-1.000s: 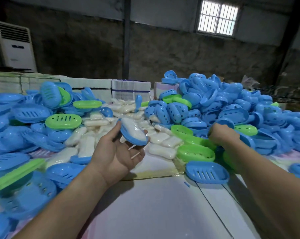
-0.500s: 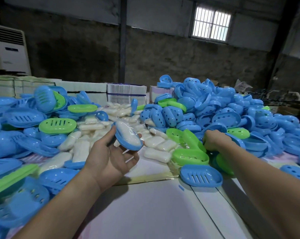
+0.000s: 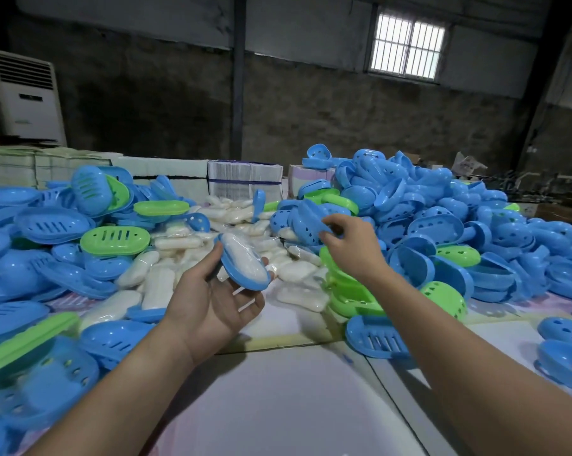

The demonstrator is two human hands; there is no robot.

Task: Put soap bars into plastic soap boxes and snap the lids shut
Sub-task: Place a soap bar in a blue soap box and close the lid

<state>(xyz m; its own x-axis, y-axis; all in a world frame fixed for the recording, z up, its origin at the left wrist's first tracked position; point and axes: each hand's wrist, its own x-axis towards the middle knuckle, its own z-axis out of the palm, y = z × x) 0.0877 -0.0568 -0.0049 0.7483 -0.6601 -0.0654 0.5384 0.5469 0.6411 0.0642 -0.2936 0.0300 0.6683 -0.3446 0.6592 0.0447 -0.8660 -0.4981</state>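
While the left hand [image 3: 212,297] is still gripping the soap-filled tray [image 3: 245,263] at frame centre, the right hand [image 3: 350,245] is now lifting clear of the green trays, pinching a blue lid [image 3: 307,222] from the right-hand pile [image 3: 442,225]; capping looks next.

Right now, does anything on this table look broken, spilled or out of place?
Nothing looks damaged. The left hand holds a blue tray with a wrapped soap bar, no lid yet; the right hand pinches a blue lid at the pile.
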